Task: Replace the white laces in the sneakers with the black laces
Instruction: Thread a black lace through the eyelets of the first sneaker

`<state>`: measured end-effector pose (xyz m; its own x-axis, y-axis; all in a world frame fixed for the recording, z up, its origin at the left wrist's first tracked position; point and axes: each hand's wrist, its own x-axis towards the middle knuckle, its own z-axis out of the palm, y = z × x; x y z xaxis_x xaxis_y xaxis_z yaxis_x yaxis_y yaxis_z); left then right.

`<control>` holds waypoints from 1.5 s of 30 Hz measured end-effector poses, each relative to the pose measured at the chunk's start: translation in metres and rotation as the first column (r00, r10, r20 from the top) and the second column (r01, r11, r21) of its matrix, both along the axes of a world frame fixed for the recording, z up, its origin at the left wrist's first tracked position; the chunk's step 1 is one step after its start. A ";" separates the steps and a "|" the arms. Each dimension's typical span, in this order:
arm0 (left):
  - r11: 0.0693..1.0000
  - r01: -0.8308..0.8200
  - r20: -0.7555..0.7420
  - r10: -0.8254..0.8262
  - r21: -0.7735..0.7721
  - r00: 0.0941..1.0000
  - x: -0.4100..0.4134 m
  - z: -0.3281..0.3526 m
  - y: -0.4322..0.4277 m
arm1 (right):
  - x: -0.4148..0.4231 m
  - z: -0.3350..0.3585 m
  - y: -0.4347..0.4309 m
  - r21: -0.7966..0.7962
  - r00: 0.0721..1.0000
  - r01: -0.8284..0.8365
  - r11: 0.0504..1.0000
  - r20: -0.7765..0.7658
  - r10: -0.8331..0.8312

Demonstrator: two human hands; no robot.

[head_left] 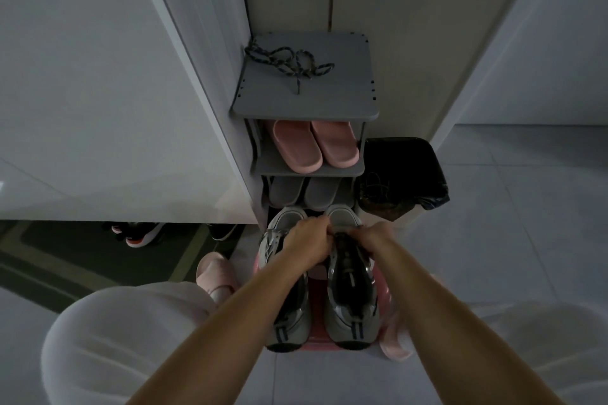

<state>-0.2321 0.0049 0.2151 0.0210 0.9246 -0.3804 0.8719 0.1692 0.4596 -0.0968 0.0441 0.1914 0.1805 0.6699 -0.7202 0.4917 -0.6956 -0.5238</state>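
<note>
Head: left hand (311,242) and right hand (371,240) pinch lace (341,236) on sneaker (350,293).

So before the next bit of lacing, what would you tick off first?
1. Left hand and right hand both at the right sneaker lacing: ok.
2. Left sneaker close beside it: ok.
3. Dark lace lying in view on the rack top: ok.
4. Which lace the fingers have: cannot tell.
5. How far the left sneaker is laced, with the forearm over it: cannot tell.
</note>
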 end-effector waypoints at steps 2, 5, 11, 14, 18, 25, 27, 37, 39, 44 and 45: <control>1.000 0.003 0.051 -0.003 -0.007 0.999 -0.005 0.001 -0.003 | 0.001 -0.003 0.003 -0.009 0.998 0.060 0.998 -0.029 -0.060; 1.000 0.022 0.048 -0.021 -0.020 0.999 -0.011 -0.001 -0.008 | 0.006 -0.003 0.003 0.074 0.969 0.194 0.978 -0.172 -0.179; 0.999 -0.007 -0.001 0.007 -0.039 1.000 -0.009 0.000 -0.008 | 0.017 0.024 0.017 0.127 0.977 0.040 0.991 -0.211 -0.012; 0.999 -0.027 -0.027 0.026 -0.028 0.999 -0.007 -0.001 -0.008 | 0.017 0.023 0.008 -0.012 0.930 -0.368 0.930 -0.029 0.367; 0.999 -0.039 -0.109 0.039 0.004 0.993 -0.010 0.002 -0.007 | 0.013 0.023 0.000 -0.005 0.934 -0.357 0.934 -0.002 0.357; 0.990 -0.138 -0.076 0.138 0.005 0.987 -0.033 0.008 -0.007 | 0.012 0.023 -0.003 -0.027 0.957 -0.291 0.956 -0.006 0.291; 0.994 -0.067 -0.094 0.059 -0.083 0.994 -0.034 0.011 -0.007 | 0.010 0.020 -0.003 -0.023 0.980 -0.196 0.980 -0.029 0.195; 0.994 -0.019 0.086 0.011 0.104 0.996 -0.013 0.036 0.003 | -0.012 0.055 0.012 0.272 0.889 -0.458 0.846 0.124 0.441; 0.988 -0.031 0.191 0.002 0.149 0.981 -0.009 0.047 0.014 | -0.015 0.076 0.016 0.346 0.826 -0.558 0.755 0.147 0.544; 0.982 -0.120 0.322 0.068 0.144 0.944 -0.016 0.062 0.036 | -0.003 0.119 0.030 0.475 0.900 -0.364 0.801 -0.041 0.433; 0.977 -0.186 0.400 0.128 0.108 0.907 -0.020 0.062 0.038 | 0.001 0.127 0.031 0.475 0.910 -0.323 0.818 -0.082 0.407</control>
<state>-0.2526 0.0428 0.2773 -0.0096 0.9713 -0.2375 0.5864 0.1978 0.7855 -0.0962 0.0752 0.3181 -0.2395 0.9140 -0.3274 0.5359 -0.1567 -0.8296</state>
